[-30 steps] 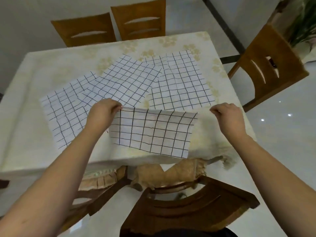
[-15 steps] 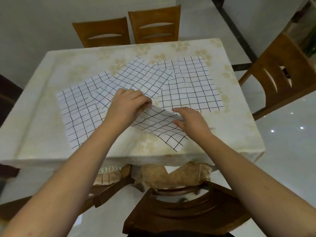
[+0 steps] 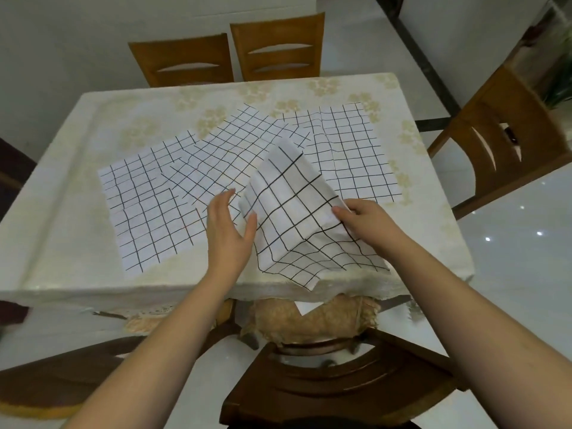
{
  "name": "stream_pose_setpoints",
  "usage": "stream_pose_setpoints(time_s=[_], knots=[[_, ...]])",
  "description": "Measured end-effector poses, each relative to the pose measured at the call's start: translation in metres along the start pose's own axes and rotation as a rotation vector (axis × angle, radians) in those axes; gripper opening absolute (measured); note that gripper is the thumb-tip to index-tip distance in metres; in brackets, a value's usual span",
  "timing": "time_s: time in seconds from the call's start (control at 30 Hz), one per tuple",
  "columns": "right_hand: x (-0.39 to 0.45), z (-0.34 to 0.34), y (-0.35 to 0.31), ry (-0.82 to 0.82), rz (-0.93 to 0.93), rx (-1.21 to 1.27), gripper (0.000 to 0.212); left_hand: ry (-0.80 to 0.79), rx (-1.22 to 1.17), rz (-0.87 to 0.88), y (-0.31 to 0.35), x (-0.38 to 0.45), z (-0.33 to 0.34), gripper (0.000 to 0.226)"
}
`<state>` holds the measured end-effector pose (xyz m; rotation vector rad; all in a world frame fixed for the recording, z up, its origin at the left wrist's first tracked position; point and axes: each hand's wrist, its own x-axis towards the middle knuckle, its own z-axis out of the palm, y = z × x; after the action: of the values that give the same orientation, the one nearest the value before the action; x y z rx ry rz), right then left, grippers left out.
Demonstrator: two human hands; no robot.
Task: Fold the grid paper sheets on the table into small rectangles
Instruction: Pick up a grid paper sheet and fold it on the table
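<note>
Three sheets [image 3: 247,156] lie across the table [image 3: 55,187]; a fourth sheet [image 3: 297,218] stands before them, between both hands, near edge.

We cannot see the right hand's [image 3: 363,219] fingers below the thumb; they lie behind the raised grid sheet [image 3: 294,209] it holds. That sheet covers parts of the flat sheets [image 3: 192,168] behind it, and those overlap, so their hidden edges escape us. The left hand [image 3: 230,230] masks a patch of paper and tablecloth [image 3: 62,187]. The near chair [image 3: 334,394] is cut off at the bottom edge, the plant [image 3: 560,94] at the right edge
</note>
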<state>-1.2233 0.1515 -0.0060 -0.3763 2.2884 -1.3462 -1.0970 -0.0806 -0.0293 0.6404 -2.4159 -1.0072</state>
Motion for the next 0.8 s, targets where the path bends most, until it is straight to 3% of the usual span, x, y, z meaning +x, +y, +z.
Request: stream_pose_setpoints(time_s=[0.07, 0.13, 0.17, 0.23, 0.27, 0.3, 0.4, 0.5, 0.63, 0.8], knots=[[-0.004, 0.000, 0.001, -0.032, 0.042, 0.171, 0.024, -0.126, -0.124, -0.240, -0.011, -0.021, 0.012, 0.068], [-0.005, 0.001, 0.006, -0.068, 0.116, 0.325, 0.024, -0.292, -0.345, -0.609, -0.020, -0.035, 0.021, 0.077], [-0.006, 0.002, 0.009, -0.077, 0.155, 0.379, 0.029, -0.374, -0.466, -0.769, -0.025, -0.041, 0.024, 0.083], [-0.006, 0.006, 0.015, -0.079, 0.256, 0.470, 0.060, -0.467, -0.647, -0.866, -0.037, -0.048, 0.027, 0.087], [-0.005, 0.007, 0.019, -0.081, 0.302, 0.501, 0.071, -0.480, -0.699, -0.849, -0.038, -0.049, 0.026, 0.084], [-0.006, 0.008, 0.019, -0.080, 0.331, 0.541, 0.068, -0.483, -0.731, -0.820, -0.039, -0.050, 0.025, 0.081], [-0.011, 0.009, 0.017, -0.061, 0.409, 0.643, 0.031, -0.515, -0.746, -0.732, -0.044, -0.045, 0.019, 0.084], [-0.012, 0.007, 0.025, -0.003, 0.452, 0.696, 0.028, -0.612, -0.567, -0.589, -0.045, -0.036, 0.014, 0.075], [-0.014, 0.001, 0.031, 0.042, 0.432, 0.408, 0.029, -0.635, -0.325, -0.434, -0.042, -0.022, 0.007, 0.043], [-0.013, -0.008, 0.030, 0.086, 0.366, 0.253, 0.046, -0.487, -0.234, -0.341, -0.026, 0.004, 0.000, 0.020]])
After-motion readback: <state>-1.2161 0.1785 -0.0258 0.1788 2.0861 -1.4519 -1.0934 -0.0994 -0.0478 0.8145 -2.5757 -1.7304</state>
